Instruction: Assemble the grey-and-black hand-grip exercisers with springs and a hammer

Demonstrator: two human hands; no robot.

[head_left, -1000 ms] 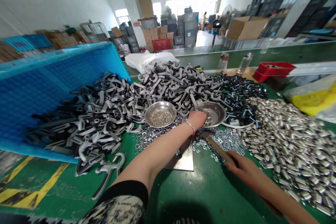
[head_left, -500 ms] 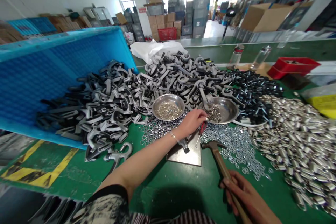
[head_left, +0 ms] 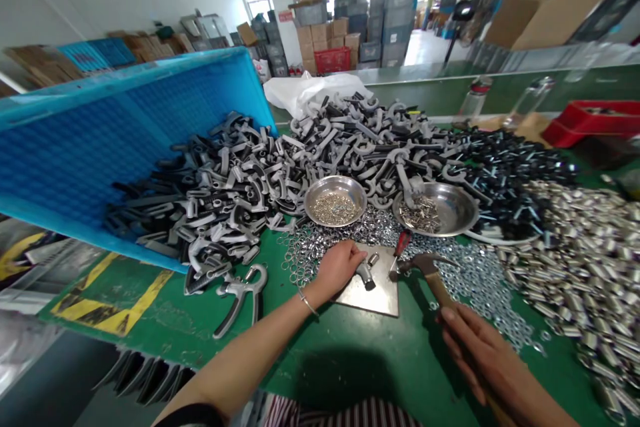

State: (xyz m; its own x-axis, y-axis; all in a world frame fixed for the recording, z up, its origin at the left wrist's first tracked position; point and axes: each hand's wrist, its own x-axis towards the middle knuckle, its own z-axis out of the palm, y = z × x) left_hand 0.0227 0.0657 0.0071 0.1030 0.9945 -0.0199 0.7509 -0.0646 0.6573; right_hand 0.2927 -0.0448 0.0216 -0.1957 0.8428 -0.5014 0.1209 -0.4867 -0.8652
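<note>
My left hand [head_left: 337,270] is over the left part of a flat metal plate [head_left: 383,300], its fingers closed together. What they pinch, if anything, is hidden. Right beside the fingertips a grey handle part [head_left: 367,275] with a dark end lies on the plate; I cannot tell if the hand touches it. A small silver cylinder [head_left: 373,259] lies just behind that. My right hand [head_left: 467,340] is wrapped round the wooden handle of a claw hammer [head_left: 436,280], whose head is by the plate's right edge. A red-handled screwdriver [head_left: 401,243] rests at the plate's back right corner.
Behind the plate stand two steel bowls, one of small pins [head_left: 335,210] and one of longer pins [head_left: 420,213]. Metal rings [head_left: 300,260] surround them. Grey handles [head_left: 330,140] spill from a blue crate [head_left: 175,107]. Silver cylinders [head_left: 560,267] are heaped at right, black knobs [head_left: 515,160] behind.
My left hand has drawn back from the right bowl to the metal plate. The hammer head has moved in towards the plate with my right hand. The view has shifted slightly.
</note>
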